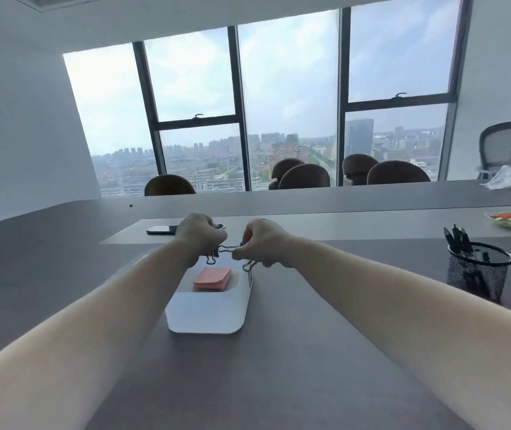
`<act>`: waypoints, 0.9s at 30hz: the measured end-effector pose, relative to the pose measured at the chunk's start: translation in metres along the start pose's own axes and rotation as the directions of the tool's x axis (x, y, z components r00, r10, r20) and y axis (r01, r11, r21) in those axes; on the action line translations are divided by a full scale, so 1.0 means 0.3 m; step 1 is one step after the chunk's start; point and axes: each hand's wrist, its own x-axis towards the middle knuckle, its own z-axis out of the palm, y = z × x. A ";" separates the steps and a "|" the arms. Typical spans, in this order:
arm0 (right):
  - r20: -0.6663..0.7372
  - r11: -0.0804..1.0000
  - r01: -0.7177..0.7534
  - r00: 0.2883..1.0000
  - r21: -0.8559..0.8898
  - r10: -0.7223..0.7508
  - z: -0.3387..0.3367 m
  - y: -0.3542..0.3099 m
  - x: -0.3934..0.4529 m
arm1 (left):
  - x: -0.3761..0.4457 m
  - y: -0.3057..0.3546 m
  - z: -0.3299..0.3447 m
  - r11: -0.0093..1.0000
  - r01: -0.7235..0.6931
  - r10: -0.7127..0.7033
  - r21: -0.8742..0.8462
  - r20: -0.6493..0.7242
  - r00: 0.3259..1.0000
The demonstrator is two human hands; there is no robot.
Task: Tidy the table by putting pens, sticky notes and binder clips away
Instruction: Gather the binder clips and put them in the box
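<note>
Behind the grey desk [279,383] is a wide window; both hands hold binder clips [227,248] above the far end of the white tray [207,315]. Left hand [201,235] and right hand [262,243] have fingers clamped on the clips' wire handles, so I would lower them beyond the sticky notes [212,277] in the tray before letting go.

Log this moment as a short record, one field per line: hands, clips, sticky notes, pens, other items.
left hand: closed on binder clips, above the far end of the white tray
right hand: closed on binder clips too
sticky notes: pink pad inside the tray
pens: upright in the black mesh cup, right of the tray
other items: phone lying flat behind the hands
</note>
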 end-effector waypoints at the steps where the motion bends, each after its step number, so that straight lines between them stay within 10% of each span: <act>1: 0.003 1.000 -0.006 1.000 -0.028 0.006 0.020 -0.021 0.029 | 0.009 -0.027 0.006 1.000 0.018 -0.018 0.012 -0.012 1.000; 14: 0.129 0.967 -0.129 0.979 -0.221 0.160 0.249 -0.057 0.245 | 0.107 -0.276 0.069 0.976 0.181 -0.194 0.124 0.103 0.976; 27: 0.263 0.984 -0.176 0.949 -0.014 0.173 0.230 -0.049 0.218 | 0.083 -0.283 0.070 0.958 0.158 -0.213 0.241 0.225 0.951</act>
